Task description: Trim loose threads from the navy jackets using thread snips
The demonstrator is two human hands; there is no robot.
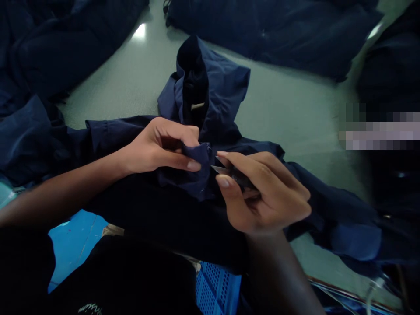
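Note:
A navy hooded jacket (226, 87) is spread over the table edge, its hood pointing away from me. My left hand (164, 146) pinches a folded edge of its fabric between thumb and fingers, and small light thread ends show along that edge. In my right hand (265, 188) is a pair of small thread snips (221, 169), gripped between thumb and fingers. Their pointed blades stand apart, just right of the pinched edge. Most of the snips' body is hidden by my fingers.
More dark navy garments lie on the pale green table (295, 109): one pile (65, 48) at the far left, another (272, 35) at the back. A blue plastic crate (218, 288) is below the table edge. Someone's pixelated arm (383, 131) shows at the right.

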